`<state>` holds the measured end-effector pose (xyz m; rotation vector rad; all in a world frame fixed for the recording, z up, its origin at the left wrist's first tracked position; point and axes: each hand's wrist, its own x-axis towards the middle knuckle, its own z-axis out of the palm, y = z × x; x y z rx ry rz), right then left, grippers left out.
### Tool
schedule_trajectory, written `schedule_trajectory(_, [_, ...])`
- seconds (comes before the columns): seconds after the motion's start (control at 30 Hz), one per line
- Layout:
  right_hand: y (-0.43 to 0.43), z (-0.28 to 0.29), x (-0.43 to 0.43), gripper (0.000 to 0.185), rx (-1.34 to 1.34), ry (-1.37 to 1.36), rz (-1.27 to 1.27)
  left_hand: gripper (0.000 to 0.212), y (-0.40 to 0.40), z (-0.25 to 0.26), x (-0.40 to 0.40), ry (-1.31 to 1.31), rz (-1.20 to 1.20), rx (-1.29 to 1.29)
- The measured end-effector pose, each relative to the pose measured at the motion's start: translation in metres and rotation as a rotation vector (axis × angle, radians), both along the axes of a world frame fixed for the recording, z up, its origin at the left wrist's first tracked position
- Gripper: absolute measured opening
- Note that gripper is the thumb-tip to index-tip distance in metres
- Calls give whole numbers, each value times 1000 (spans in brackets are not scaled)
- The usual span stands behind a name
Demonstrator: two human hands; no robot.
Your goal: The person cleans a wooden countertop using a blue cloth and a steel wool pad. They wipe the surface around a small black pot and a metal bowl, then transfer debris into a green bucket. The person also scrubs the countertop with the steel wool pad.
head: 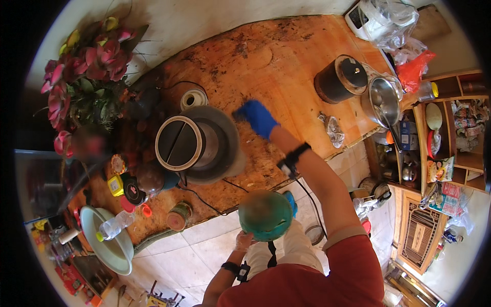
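My right hand (257, 117), in a blue cloth or glove, rests on or just above the stained wooden tabletop (295, 82); whether it grips something is unclear. A dark patch shows at its fingertips. My left hand (244, 241), in a thin clear glove, holds the rim of a green plastic bowl (266, 218) at the table's front edge; the bowl's inside is blurred. Left of my right hand stands a grey pot-like appliance (226, 146) with a dark, light-rimmed round lid (178, 143). A cream round socket piece (193, 99) lies behind it, near a black cord (201, 199).
A dark lidded canister (340, 78), a steel pot (383, 101) and a crumpled plastic bag (334, 131) are at right. A glass jar (179, 215), a plastic bottle (117, 224), a pale basin (127, 251) and artificial flowers (105, 57) are at left. Wooden shelves (424, 149) stand far right.
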<state>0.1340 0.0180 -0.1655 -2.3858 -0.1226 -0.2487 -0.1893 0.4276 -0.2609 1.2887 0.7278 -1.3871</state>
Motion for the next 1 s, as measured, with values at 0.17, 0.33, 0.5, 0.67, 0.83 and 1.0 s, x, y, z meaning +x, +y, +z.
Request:
schedule_trajectory(0.17, [7, 18, -79, 24, 53, 85, 193, 33, 19, -37, -13, -266, -90, -152])
schedule_trajectory(0.33, [-31, 35, -3, 35, 357, 14, -555, 34, 21, -27, 1, -75, -35, 12])
schedule_trajectory(0.5, [-38, 20, 16, 39, -626, 117, -710, 37, 14, 5, 12, -10, 86, 2])
schedule_trajectory(0.67, [-12, 9, 16, 38, -301, 147, -580, 36, 16, -3, 6, 30, 88, -11])
schedule_trajectory(0.83, [-3, 5, 33, 31, -104, 4, -312, 35, 7, 1, 8, 4, 11, 3])
schedule_trajectory(1.0, [32, 10, -22, 22, -57, -146, 22, 36, 0, 14, 12, 34, 67, -31])
